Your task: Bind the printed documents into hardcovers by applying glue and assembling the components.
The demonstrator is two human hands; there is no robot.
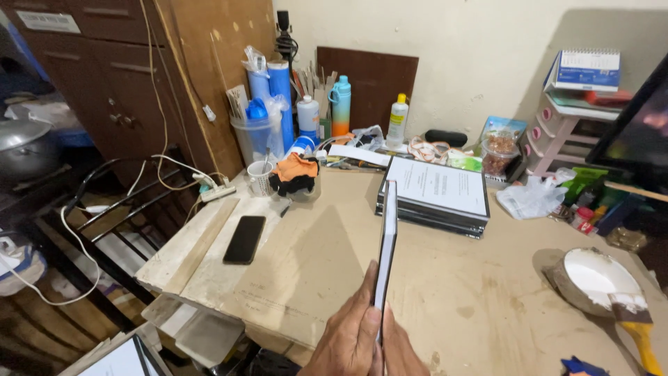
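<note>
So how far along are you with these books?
A stack of bound books already lies on the table. In hand: one book, held upright on edge between left hand and right hand. A bowl of white paste and brush sit nearby; how many remain, I can't tell.

Both hands rise at the lower edge, left hand (346, 333) and right hand (399, 349) pressed palm to palm.

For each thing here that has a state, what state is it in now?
Book: closed, on edge, held between left hand and right hand.
Stack of books: closed, lying flat.
Phone: screen dark, flat.
Bowl: holds white paste.
White bottle: capped, upright.
</note>
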